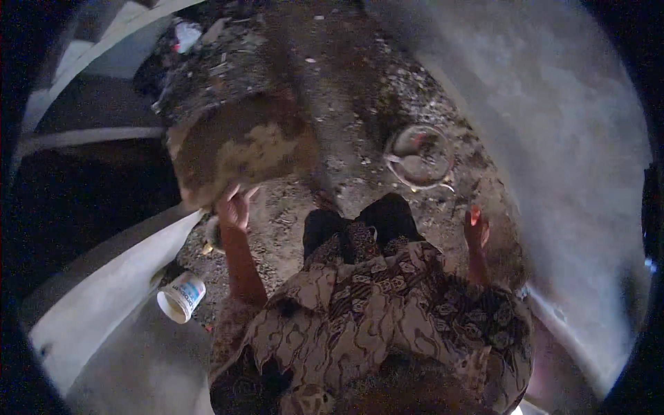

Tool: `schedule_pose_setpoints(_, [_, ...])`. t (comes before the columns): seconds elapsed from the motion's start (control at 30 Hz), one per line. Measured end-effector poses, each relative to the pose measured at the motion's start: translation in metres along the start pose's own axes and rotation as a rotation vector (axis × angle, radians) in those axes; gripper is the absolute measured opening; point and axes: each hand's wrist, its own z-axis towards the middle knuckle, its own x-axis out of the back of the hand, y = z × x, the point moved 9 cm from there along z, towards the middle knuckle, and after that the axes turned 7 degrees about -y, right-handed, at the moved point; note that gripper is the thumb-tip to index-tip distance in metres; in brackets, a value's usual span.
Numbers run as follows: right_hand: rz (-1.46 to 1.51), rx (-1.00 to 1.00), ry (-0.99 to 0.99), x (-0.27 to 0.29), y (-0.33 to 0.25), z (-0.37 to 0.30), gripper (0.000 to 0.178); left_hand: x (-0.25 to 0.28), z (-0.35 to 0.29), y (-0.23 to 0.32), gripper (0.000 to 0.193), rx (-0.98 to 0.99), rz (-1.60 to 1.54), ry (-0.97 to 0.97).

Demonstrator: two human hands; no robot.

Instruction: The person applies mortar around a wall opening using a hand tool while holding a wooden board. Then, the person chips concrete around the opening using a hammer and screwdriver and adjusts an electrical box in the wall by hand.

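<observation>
I look down from a distance, through the head camera, on a seated or crouching person, with dark-trousered knees (323, 234) at the centre and a loose brown-and-cream patterned shirt (346, 294) filling the lower middle. At the left, the person's left hand (236, 209) reaches forward, its fingers clamped on the near edge of a wide, flat brown sheet with a lighter tan patch (242, 153); the sheet spreads ahead of that hand, blurred, and I cannot tell its material. On the other side, the right hand (477, 232) is out beside the right knee, over rough grey-brown ground strewn with small rubble (346, 149). An orange-red spot shows at its fingertips; I cannot tell whether its fingers hold anything, or how closely they stand together. Ahead of the right hand, well apart from the sheet, a round, shallow grey basin (415, 168) sits on the ground, its contents unclear. Behind the left hand, to the left of its forearm, a white bucket with a blue patch (181, 299) lies tipped, mouth toward the lower left. A smooth grey wall (567, 138) curves up the right side.
</observation>
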Motion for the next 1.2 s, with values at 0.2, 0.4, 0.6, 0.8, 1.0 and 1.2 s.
schedule_pose_setpoints(0.2, [-0.063,0.194,0.073,-0.001,0.031,-0.019,0.036,-0.154,0.062,-0.029,0.050,-0.058,0.045,-0.445])
schedule_pose_setpoints(0.4, [-0.033,0.173,0.023,0.003,-0.018,0.033,0.038,-0.160,0.117,0.048,0.051,-0.146,-0.030,-0.289])
schedule_pose_setpoints(0.6, [0.028,0.222,-0.019,-0.015,-0.083,0.078,0.041,-0.157,0.132,0.159,0.051,-0.372,0.014,-0.291])
schedule_pose_setpoints(0.8, [0.044,0.214,0.152,0.025,-0.118,0.138,0.044,-0.200,0.154,0.135,0.048,-0.354,1.719,0.275])
schedule_pose_setpoints(1.0, [-0.356,0.218,1.028,0.122,-0.180,0.139,0.047,-0.264,0.222,0.064,0.043,-0.254,0.647,-0.228])
schedule_pose_setpoints(1.2, [0.949,-0.163,0.685,0.149,-0.154,0.126,0.015,-0.397,0.310,-0.013,0.039,0.161,0.092,-0.654])
